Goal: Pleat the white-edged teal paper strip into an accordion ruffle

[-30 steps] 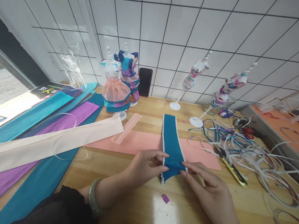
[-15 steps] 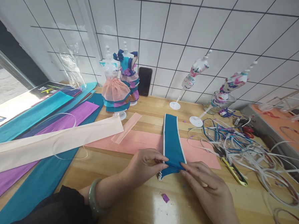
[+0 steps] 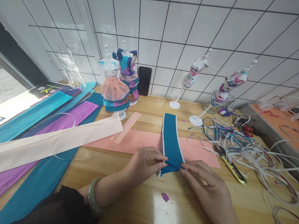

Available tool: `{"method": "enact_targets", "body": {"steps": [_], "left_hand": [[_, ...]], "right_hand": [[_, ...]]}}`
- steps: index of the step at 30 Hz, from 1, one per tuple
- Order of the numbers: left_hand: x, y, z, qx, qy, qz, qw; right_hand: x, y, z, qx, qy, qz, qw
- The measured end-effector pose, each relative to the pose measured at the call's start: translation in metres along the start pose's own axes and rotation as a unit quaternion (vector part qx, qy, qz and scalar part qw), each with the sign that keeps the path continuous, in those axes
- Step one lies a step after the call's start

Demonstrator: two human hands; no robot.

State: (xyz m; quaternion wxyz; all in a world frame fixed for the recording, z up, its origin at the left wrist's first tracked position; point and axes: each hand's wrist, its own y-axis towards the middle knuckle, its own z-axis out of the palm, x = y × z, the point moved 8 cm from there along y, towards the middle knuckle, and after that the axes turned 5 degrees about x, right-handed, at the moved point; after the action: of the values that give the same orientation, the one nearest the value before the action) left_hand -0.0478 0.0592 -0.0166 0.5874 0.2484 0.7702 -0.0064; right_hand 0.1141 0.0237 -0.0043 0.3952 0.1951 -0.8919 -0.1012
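Observation:
A teal fabric strip (image 3: 171,135) with white edges runs away from me across the middle of the table. My left hand (image 3: 146,164) pinches its left edge near the close end, thumb and forefinger pressed together. On the opposite edge, my right hand (image 3: 203,181) grips the strip in the same way. Between the two pinches the cloth is gathered into a crosswise fold, and its short end hangs below. Under the strip lies a long pink fabric piece (image 3: 197,151). A small purple scrap (image 3: 165,197) rests on the wood just in front of my hands.
Fabric strips in cream (image 3: 63,137), purple (image 3: 85,112) and teal fan out at left. Dressed mini mannequins (image 3: 114,90) and a phone (image 3: 144,80) stand by the tiled wall. Two more mannequins (image 3: 191,77), a yellow cutter (image 3: 233,170) and tangled trimmings (image 3: 257,154) are at right.
The gathered cloth between my fingers looks folded a little tighter, and the strip's near end sits slightly higher. Both hands keep their pinch in nearly the same place.

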Motion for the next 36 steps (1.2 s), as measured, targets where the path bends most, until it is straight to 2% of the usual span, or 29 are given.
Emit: {"method": "enact_targets", "body": {"steps": [14, 18, 24, 30, 36], "left_hand": [[0.000, 0.000, 0.000, 0.006, -0.016, -0.010, 1.000], [0.004, 0.001, 0.001, 0.007, -0.047, -0.038, 0.998], [0.027, -0.005, 0.018, 0.054, -0.201, -0.156, 0.966], [0.034, -0.007, 0.027, 0.088, -0.254, -0.165, 0.949], [0.031, -0.006, 0.022, 0.067, -0.245, -0.173, 0.952]], "right_hand": [[-0.003, 0.000, 0.005, 0.022, -0.011, 0.018, 1.000], [-0.003, 0.001, 0.007, 0.032, -0.004, 0.031, 0.999], [0.001, 0.001, 0.007, 0.028, -0.011, 0.026, 0.999], [0.004, 0.001, 0.006, 0.018, -0.016, -0.001, 1.000], [0.006, 0.001, 0.006, 0.014, -0.006, -0.008, 1.000]]}}
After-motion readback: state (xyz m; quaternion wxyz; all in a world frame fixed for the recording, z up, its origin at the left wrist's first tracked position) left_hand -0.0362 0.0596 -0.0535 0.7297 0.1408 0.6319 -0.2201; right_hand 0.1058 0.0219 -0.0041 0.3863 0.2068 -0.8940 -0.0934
